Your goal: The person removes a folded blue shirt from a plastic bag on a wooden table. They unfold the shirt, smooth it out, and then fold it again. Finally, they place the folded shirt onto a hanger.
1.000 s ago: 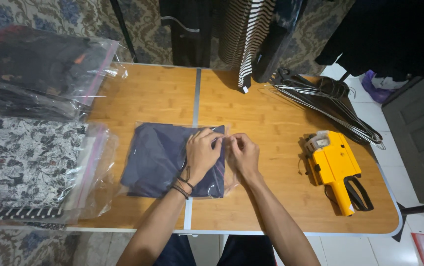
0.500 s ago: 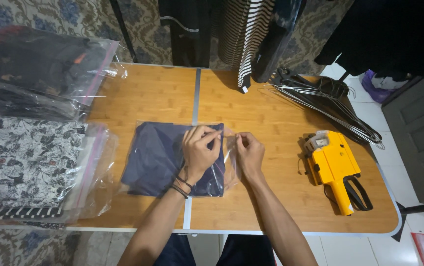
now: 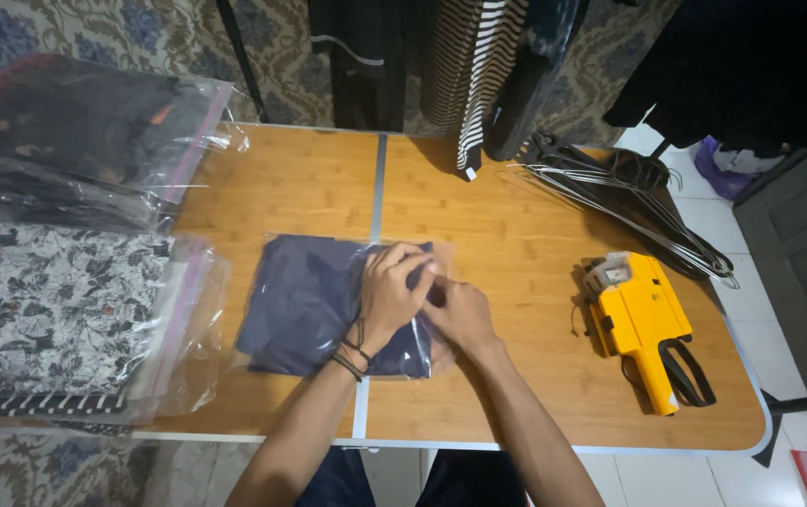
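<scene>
Head view: both hands meet at the right end of the bagged navy garment (image 3: 305, 305) on the counter (image 3: 516, 225); left hand (image 3: 392, 296) presses it, right hand (image 3: 460, 314) pinches the bag's edge, its length running leftward.

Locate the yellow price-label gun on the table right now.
In the head view, the yellow price-label gun lies on the wooden table's right side, just below the wire hangers, right of the right hand.

Wooden folding table (image 3: 516, 216), two panels joined by a metal centre strip. Items resting on its top: bagged dark garment (image 3: 314, 300) at centre, stacked bagged garments (image 3: 75, 235) at left, wire hangers (image 3: 629, 202) at rear right, yellow price-label gun (image 3: 643, 324) at right.
</scene>
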